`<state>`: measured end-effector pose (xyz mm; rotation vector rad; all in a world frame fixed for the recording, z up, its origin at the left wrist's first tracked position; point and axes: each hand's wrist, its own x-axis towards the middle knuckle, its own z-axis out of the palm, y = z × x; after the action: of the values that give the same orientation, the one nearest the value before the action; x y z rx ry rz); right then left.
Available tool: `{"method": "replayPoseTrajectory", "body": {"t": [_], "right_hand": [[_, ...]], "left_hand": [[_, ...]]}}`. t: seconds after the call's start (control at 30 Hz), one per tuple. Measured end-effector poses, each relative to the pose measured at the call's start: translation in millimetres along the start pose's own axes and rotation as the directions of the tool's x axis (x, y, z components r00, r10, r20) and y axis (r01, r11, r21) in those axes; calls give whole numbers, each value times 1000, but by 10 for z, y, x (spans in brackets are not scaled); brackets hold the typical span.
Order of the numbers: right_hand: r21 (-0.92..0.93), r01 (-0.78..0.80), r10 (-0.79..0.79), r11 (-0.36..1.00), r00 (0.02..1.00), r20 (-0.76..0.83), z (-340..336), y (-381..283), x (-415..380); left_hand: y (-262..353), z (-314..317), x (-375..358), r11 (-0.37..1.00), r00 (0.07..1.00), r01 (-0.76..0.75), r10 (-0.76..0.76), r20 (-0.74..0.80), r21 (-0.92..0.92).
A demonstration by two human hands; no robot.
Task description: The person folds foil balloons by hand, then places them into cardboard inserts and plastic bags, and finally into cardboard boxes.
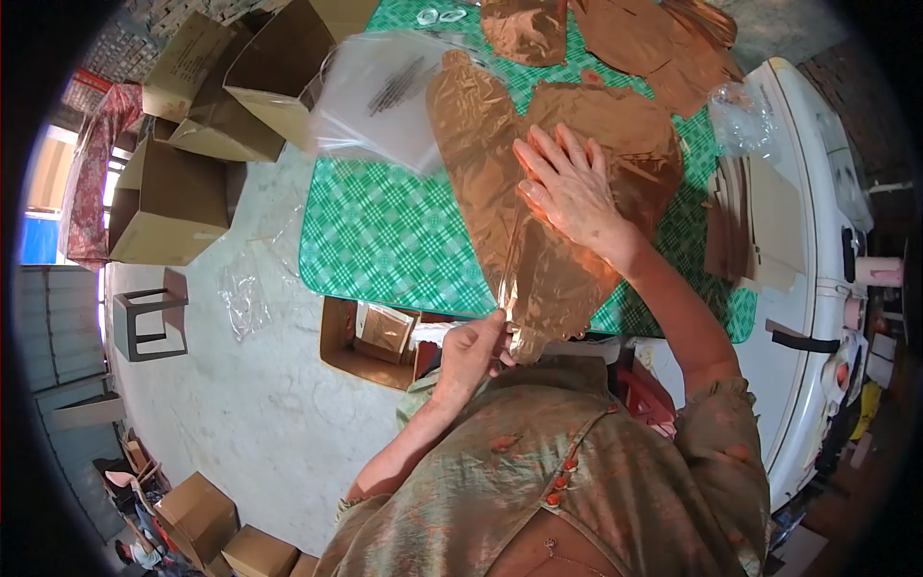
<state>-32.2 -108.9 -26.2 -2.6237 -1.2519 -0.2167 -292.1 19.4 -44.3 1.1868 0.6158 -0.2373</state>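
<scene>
A large, flat, copper-coloured foil balloon (481, 163) lies spread over the green checked table, its narrow lower end reaching the front edge. My right hand (575, 195) rests flat on its upper right part with the fingers stretched out. At the lower end my left hand (473, 348) is closed, thumb and fingers pinching the foil's edge. More copper foil pieces (644, 48) lie at the far side of the table. To the left of the balloon is a stack of clear plastic bags (380, 101), partly touching it.
The green checked tablecloth (385, 231) ends near my body. An open carton (336, 356) with packets stands below its edge. Cardboard sheets (755, 216) and a crumpled clear bag (745, 120) lie at right, by a white appliance (803, 183). Open cartons (183, 197) and a small stool (149, 322) stand left.
</scene>
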Motion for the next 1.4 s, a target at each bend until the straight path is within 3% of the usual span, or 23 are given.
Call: {"method": "replayPoseTrajectory", "body": {"t": [0.9,1.0,1.4], "right_hand": [[-125,22,-35,992,994,-105,-42,-81,57],[-145,40,-49,989,997,-53,-57,-94,29],[-91,4,-9,996,998,-59,0,-20,35]], "left_hand": [[82,-7,-24,999,1000,18,-19,20,27],[76,-3,-21,1000,1000,18,-18,21,9],[38,-3,-13,999,999,-36,36,18,27]]}}
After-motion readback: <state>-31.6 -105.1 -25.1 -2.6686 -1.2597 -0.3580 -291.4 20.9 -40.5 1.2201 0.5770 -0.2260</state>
